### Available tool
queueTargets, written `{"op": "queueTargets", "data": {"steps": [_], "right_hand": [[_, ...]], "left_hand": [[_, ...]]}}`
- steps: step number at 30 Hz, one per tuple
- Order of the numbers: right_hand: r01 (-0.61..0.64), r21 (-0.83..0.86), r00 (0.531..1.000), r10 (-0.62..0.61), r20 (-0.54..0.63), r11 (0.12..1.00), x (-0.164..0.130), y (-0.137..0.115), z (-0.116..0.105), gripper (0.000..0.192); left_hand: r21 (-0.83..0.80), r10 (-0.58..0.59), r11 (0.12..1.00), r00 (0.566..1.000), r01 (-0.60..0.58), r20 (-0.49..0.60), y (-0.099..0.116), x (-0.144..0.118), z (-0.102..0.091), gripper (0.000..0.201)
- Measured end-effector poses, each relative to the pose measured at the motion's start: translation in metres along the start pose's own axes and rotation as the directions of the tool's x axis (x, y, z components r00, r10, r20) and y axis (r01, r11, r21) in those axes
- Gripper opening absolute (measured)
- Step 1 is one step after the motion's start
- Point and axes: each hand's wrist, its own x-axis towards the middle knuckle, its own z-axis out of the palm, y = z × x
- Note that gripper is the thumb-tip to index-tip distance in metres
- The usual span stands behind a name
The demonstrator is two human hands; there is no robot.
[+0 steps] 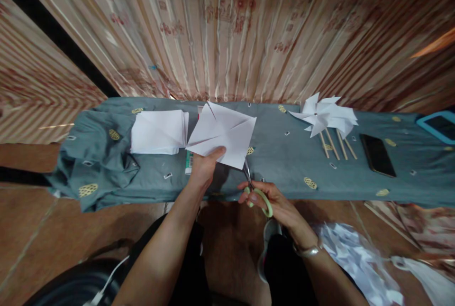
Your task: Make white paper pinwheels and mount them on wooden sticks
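A person is wearing dark clothing, both forearms bare, a metal bracelet (308, 250) just behind the right hand (275, 201).

Cloth (284, 173) spans mid-frame, curtain (249, 26) behind it. Paper stack (159, 131) on cloth, left of centre. Folded sheet (222, 136) just right of stack, held above cloth by left hand (204, 168). Scissors (253, 187) in right hand (273, 201), below sheet's lower right edge. Pinwheels (327, 118) on cloth, right of centre; phone (377, 155) right of them; tablet (439, 125) at far right edge.

Bare cloth (284, 154) between paper stack (158, 131) and pinwheels (327, 116); phone (377, 155) blocks far right
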Motion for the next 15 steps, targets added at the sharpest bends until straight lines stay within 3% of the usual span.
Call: {"op": "queueTargets", "data": {"steps": [15], "right_hand": [[-0.031, 0.001, 0.999, 0.031, 0.018, 1.000, 0.0034, 0.0010, 0.0006, 0.052]], "left_hand": [[0.020, 0.016, 1.000, 1.000, -0.016, 0.005, -0.0076, -0.0018, -0.0011, 0.067]]}}
